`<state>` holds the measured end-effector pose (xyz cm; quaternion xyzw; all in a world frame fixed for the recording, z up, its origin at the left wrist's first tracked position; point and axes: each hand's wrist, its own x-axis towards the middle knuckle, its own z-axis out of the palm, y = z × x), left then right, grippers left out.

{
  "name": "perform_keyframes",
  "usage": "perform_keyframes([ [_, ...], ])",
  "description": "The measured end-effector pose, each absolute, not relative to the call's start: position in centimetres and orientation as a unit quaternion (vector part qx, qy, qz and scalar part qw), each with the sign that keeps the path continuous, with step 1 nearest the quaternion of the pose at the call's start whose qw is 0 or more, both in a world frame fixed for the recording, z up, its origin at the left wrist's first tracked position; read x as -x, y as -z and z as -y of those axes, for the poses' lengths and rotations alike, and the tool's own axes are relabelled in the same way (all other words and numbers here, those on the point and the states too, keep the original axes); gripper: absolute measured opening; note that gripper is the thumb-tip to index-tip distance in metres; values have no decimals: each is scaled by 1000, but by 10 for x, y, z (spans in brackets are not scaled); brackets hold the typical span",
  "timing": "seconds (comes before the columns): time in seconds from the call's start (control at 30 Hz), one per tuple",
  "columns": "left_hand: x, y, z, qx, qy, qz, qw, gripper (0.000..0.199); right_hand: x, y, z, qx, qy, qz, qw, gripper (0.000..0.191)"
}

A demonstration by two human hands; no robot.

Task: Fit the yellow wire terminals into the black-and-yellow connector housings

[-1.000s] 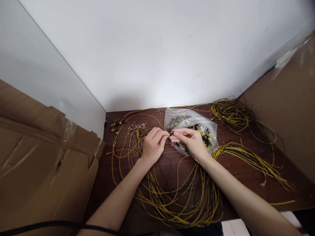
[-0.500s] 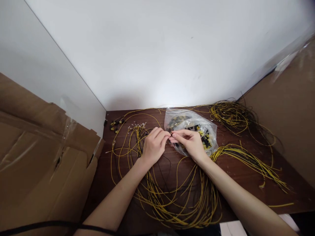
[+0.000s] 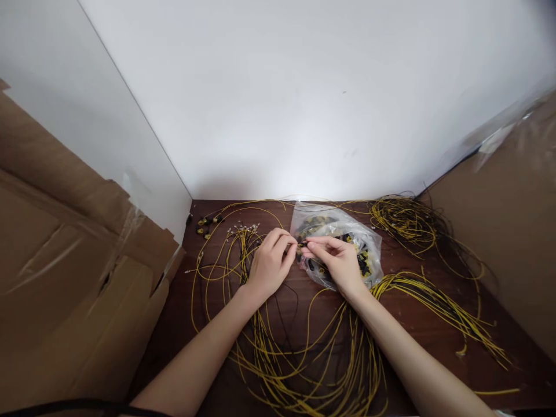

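My left hand (image 3: 270, 263) is closed in a pinch, with a thin wire (image 3: 299, 245) at its fingertips. Facing it, my right hand (image 3: 337, 260) pinches a small dark piece (image 3: 304, 244) that meets the wire; its exact kind is too small to make out. Just beyond and under the right hand lies a clear plastic bag (image 3: 371, 231) of black and yellow parts (image 3: 364, 260). A bundle of yellow and black wires (image 3: 278, 370) loops across the table below both hands, with pale tips (image 3: 243, 227) fanned out beside the left hand.
Several black and yellow parts (image 3: 207, 223) lie at the back left of the brown table (image 3: 417, 324). A tangled wire coil (image 3: 399, 223) sits at the back right, with loose wire ends (image 3: 460, 313) nearer. Cardboard (image 3: 78, 278) stands on the left, more cardboard (image 3: 512, 220) on the right.
My fingertips have drawn slightly apart, and the wire and small dark piece now show between them. The camera view has tilted a little, so the table sits lower in the picture.
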<state>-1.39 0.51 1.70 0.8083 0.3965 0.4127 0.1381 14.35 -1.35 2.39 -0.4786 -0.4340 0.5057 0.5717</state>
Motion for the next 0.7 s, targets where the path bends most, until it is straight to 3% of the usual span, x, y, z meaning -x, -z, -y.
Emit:
perform_keyframes([
  [0.7,13,-16,-6,-804,-443,-364,160,16,-136,-26,15,454,-539,418,573,28],
])
